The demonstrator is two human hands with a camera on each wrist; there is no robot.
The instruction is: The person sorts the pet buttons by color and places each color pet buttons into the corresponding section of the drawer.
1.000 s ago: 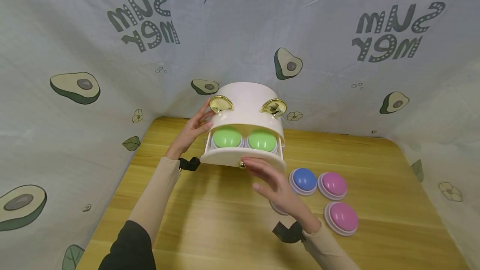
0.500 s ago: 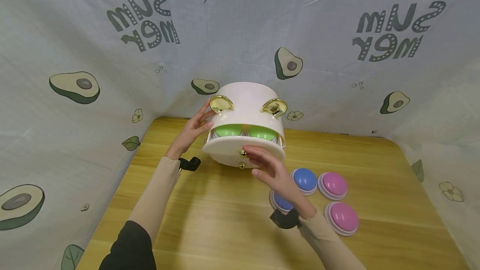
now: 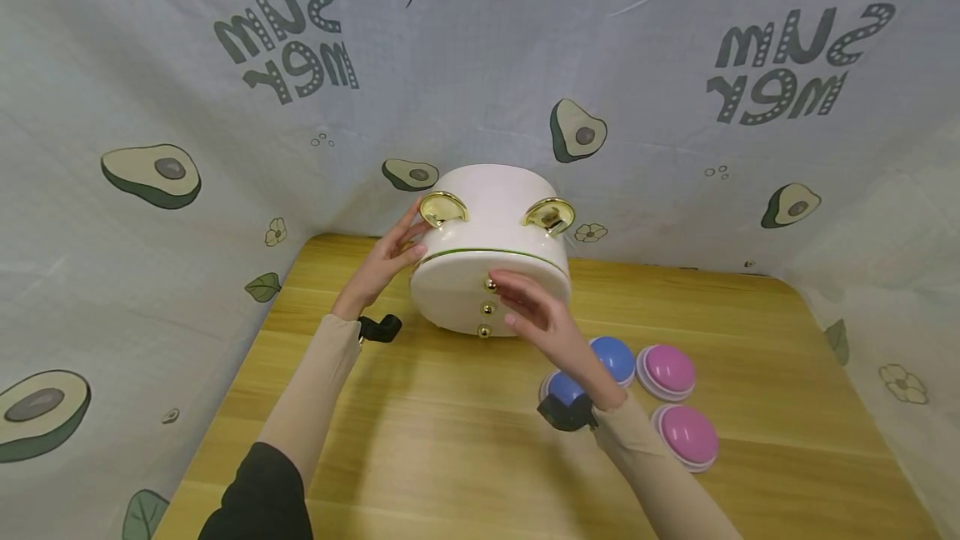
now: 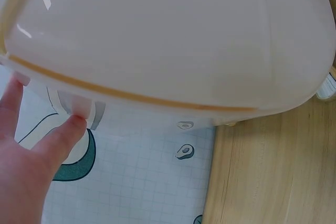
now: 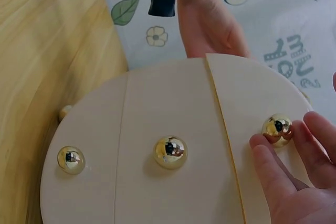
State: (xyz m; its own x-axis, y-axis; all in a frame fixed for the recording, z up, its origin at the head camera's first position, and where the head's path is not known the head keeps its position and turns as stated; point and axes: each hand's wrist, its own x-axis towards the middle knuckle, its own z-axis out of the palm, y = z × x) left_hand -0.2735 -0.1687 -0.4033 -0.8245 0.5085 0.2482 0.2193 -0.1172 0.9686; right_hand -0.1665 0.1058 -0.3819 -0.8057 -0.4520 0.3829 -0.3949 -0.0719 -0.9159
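Note:
A white drawer box (image 3: pixel 495 202) with two gold ears stands at the back of the table. My left hand (image 3: pixel 378 269) lies against its left side, fingers spread. In the left wrist view, those fingertips (image 4: pixel 79 116) meet the box's wall. My right hand (image 3: pixel 543 323) is at the top drawer (image 3: pixel 450 277), its fingertips right at the gold knob (image 3: pixel 491 283) and the thumb lower and apart in the head view. The drawer front sits slightly proud of the one below, with a thin green line along its top edge.
Two pink domed buttons (image 3: pixel 670 369) with white rims lie right of my forearm. Two blue domed buttons (image 3: pixel 615 357) sit partly behind my right wrist. Lower drawers have a middle knob (image 5: pixel 170 152) and a bottom knob (image 5: pixel 71 160). A printed cloth (image 3: pixel 480 65) hangs behind the wooden table (image 3: pixel 450 440).
The top drawer has slid back into the box, covering the two green buttons inside. My right hand moved forward with it, uncovering more of one blue button; my left hand stayed in place.

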